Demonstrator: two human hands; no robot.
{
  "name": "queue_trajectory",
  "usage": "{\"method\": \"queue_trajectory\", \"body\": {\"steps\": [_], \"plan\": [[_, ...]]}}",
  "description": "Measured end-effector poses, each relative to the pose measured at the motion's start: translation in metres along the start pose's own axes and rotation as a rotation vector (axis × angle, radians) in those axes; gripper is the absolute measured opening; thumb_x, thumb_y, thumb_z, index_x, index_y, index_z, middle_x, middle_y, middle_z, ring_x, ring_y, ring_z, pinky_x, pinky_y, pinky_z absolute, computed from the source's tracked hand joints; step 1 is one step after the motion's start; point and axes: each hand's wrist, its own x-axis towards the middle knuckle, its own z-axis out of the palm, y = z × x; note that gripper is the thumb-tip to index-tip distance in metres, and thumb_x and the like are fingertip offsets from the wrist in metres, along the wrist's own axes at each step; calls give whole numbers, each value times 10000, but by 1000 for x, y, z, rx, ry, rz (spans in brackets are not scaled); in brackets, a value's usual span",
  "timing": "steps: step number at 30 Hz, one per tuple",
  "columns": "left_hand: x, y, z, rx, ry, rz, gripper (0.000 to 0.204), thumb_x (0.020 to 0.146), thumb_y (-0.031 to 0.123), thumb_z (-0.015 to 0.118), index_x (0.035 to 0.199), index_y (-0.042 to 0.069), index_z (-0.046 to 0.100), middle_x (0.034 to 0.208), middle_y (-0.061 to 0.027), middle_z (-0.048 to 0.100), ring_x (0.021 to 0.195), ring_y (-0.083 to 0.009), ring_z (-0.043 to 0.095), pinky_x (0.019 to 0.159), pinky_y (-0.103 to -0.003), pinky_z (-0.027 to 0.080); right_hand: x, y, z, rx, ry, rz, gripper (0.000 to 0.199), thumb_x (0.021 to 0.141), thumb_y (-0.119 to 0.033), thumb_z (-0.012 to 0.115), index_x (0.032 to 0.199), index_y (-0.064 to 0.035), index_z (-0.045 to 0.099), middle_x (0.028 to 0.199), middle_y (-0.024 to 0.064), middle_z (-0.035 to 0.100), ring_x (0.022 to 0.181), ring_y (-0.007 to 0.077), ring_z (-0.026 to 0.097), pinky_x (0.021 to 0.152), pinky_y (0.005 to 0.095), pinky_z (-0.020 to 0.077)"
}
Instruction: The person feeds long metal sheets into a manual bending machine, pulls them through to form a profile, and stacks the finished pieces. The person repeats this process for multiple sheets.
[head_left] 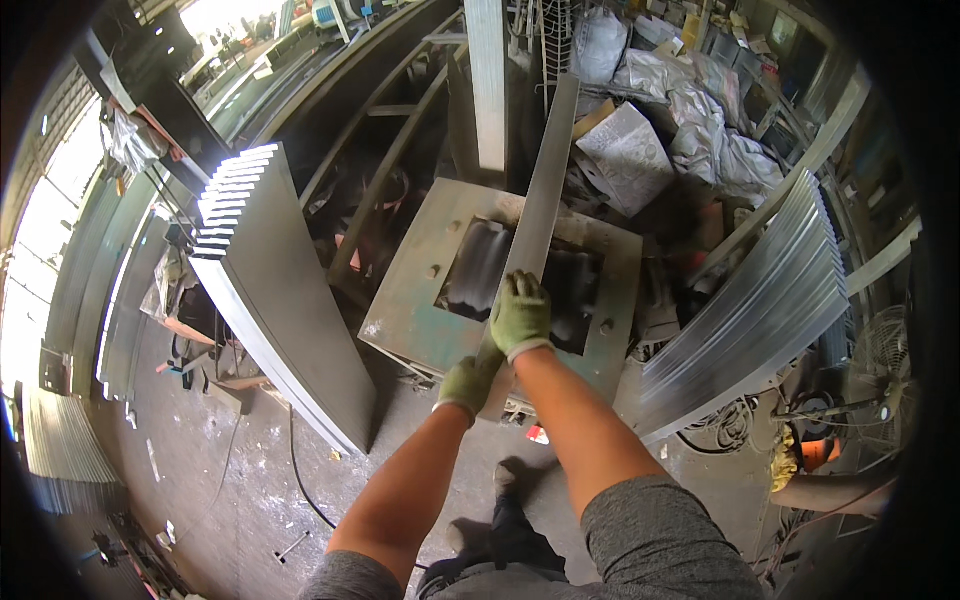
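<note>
A long flat metal bar (545,200) lies lengthwise across a square machine table (410,290), its far end reaching out past the back edge. Under it, a rectangular opening in the tabletop shows a dark, smeared surface like a roller (480,265). My left hand (470,385), in a green work glove, grips the bar's near end by the table's front edge. Farther up, my right hand (522,312), gloved alike, presses down on the bar near the opening with fingers curled over it. The palm sides of both hands are hidden.
Left of the table leans a stack of flat metal bars (290,280); on the right, another stack (750,320) slants upward. A metal post (490,90) rises behind the table. White sacks (700,110) pile up at the back right. A fan (880,380) and cables (725,425) are at the right.
</note>
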Motion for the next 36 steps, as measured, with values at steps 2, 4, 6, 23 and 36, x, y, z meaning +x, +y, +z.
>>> {"method": "queue_trajectory", "body": {"steps": [2, 4, 6, 23, 36], "plan": [[22, 10, -1, -39, 36, 29, 768, 1109, 740, 552, 1318, 36, 777, 1264, -330, 788, 1214, -551, 736, 1017, -589, 584, 18, 12, 3, 15, -32, 8, 468, 982, -201, 700, 1404, 0, 715, 1465, 212, 716, 1414, 436, 638, 1199, 549, 514], [16, 12, 1, -124, 11, -163, 826, 1093, 760, 593, 1316, -9, 793, 1223, -335, 805, 1238, -530, 742, 1018, -570, 582, 13, 13, 0, 48, -40, -34, 418, 971, -198, 703, 1343, -5, 712, 1456, 195, 702, 1410, 418, 631, 1184, 560, 521], [-15, 6, 2, -144, 12, -88, 808, 1089, 744, 620, 1329, -6, 799, 1240, -329, 807, 1248, -522, 743, 1026, -559, 579, -14, 0, -6, 32, 9, -33, 402, 970, -188, 703, 1330, -9, 711, 1446, 191, 703, 1403, 421, 630, 1176, 565, 522], [-176, -74, 23, -170, -1, -373, 709, 1043, 691, 760, 1230, 11, 831, 1078, -254, 842, 1037, -405, 825, 916, -490, 615, 2, -16, -10, 302, -4, -237, 253, 1040, -203, 712, 1236, -57, 780, 1281, 181, 783, 1247, 432, 711, 1097, 581, 557], [-237, -85, 15, -309, -85, -406, 778, 1040, 780, 685, 1308, 57, 789, 1220, -285, 827, 1207, -498, 772, 1022, -541, 603, -51, -39, -24, 21, -284, -415, 166, 1043, -288, 665, 1045, -142, 743, 1119, 102, 759, 1155, 368, 697, 1137, 543, 501]]}}
